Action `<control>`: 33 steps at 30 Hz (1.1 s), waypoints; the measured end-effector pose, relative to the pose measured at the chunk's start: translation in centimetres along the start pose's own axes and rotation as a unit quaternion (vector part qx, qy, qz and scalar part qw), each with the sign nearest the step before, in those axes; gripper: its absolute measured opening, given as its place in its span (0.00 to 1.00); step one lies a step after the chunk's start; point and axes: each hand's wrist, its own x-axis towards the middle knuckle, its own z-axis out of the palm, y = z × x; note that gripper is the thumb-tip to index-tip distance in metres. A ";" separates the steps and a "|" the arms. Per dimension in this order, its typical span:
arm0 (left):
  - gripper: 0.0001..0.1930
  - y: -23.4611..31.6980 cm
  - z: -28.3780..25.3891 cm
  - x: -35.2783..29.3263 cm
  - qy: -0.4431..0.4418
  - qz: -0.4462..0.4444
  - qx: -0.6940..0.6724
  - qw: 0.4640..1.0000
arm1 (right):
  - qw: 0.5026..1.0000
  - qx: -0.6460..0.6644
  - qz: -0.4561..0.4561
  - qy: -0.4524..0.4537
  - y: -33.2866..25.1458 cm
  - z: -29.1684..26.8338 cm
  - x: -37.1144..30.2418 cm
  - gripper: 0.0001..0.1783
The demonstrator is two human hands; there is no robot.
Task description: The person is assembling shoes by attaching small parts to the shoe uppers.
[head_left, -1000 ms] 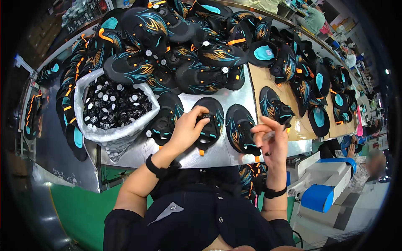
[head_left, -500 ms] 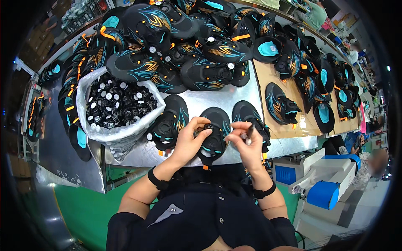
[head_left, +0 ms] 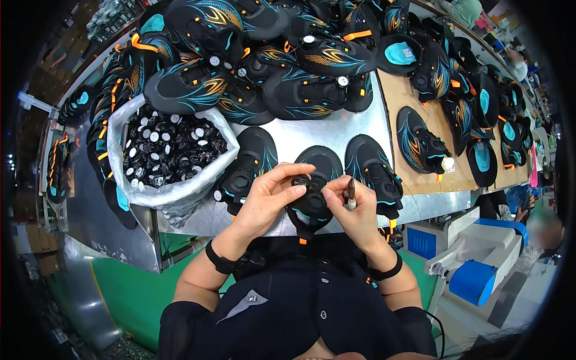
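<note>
A black shoe upper (head_left: 318, 157) with turquoise lines lies on the metal table before me, toe pointing away. Over it, my left hand (head_left: 267, 198) pinches a small round black dial (head_left: 300, 181) between thumb and fingers. My right hand (head_left: 359, 217) is closed around a short dark pen-like tool (head_left: 351, 191) with a pale lower part. The right thumb and fingertip meet close to the dial; whether they also hold a thin cord I cannot tell. Similar uppers lie on both sides, one on the left (head_left: 255, 153) and one on the right (head_left: 366, 159).
A white plastic bag (head_left: 223, 157) full of black and white dials stands at the left. Piled uppers (head_left: 210, 24) cover the back of the table. More uppers lie on brown cardboard (head_left: 414, 186) at the right. A white-and-blue machine (head_left: 474, 279) stands at the lower right.
The whole view has shifted slightly, so the shoe uppers sit further right. My right hand has come closer to the dial in my left hand. Both hands keep their hold.
</note>
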 end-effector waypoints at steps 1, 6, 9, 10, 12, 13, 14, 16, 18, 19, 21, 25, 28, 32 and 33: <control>0.14 0.0 0.0 0.1 0.006 0.016 0.031 0.999 | 1.000 -0.009 -0.008 -0.001 0.1 0.0 0.1 0.03; 0.15 -0.5 -0.6 0.1 0.018 0.021 0.033 0.999 | 0.999 -0.038 -0.028 0.000 0.3 -0.2 0.2 0.03; 0.15 -0.2 -0.5 0.0 0.019 0.012 0.022 1.000 | 0.997 -0.052 -0.047 -0.001 0.3 -0.3 0.2 0.03; 0.15 -0.1 -0.5 -0.1 0.016 0.000 0.000 1.000 | 0.996 -0.062 -0.061 -0.001 0.2 -0.2 0.2 0.03; 0.15 -0.3 -0.7 -0.1 0.013 0.006 0.003 1.000 | 0.995 -0.074 -0.063 -0.006 0.2 -0.2 0.1 0.03; 0.15 -0.4 -0.7 -0.1 0.010 0.011 0.007 1.000 | 0.994 -0.085 -0.064 -0.011 0.1 -0.2 0.1 0.04; 0.15 -0.4 -0.8 -0.1 0.008 0.013 0.007 1.000 | 0.994 -0.087 -0.066 -0.010 0.1 -0.1 0.1 0.04; 0.16 -0.4 -0.9 -0.2 0.002 0.009 0.046 0.999 | 0.989 -0.113 -0.093 -0.011 0.1 0.1 0.2 0.06; 0.17 -0.1 -0.6 -0.4 0.003 0.001 0.058 0.998 | 0.983 -0.138 -0.117 -0.018 -0.2 0.2 0.3 0.07; 0.18 0.1 -0.5 -0.4 0.005 -0.009 0.070 0.997 | 0.977 -0.161 -0.138 -0.025 -0.4 0.1 0.3 0.09; 0.20 0.2 -0.6 -0.3 0.011 0.002 0.067 0.998 | 0.969 -0.179 -0.169 -0.026 0.0 0.1 0.3 0.11; 0.23 0.3 -1.2 -0.2 0.030 0.009 0.064 0.997 | 0.962 -0.206 -0.177 -0.022 -0.3 -0.1 0.2 0.12; 0.23 0.3 -1.0 -0.3 0.032 0.001 0.060 0.998 | 0.964 -0.200 -0.172 -0.023 -0.2 -0.2 0.1 0.12; 0.22 0.1 -0.7 -0.2 0.020 0.000 0.075 0.997 | 0.962 -0.207 -0.177 -0.024 0.1 0.0 0.1 0.13; 0.22 0.1 -0.6 -0.3 0.020 0.001 0.075 0.997 | 0.962 -0.206 -0.178 -0.024 0.1 0.0 0.1 0.13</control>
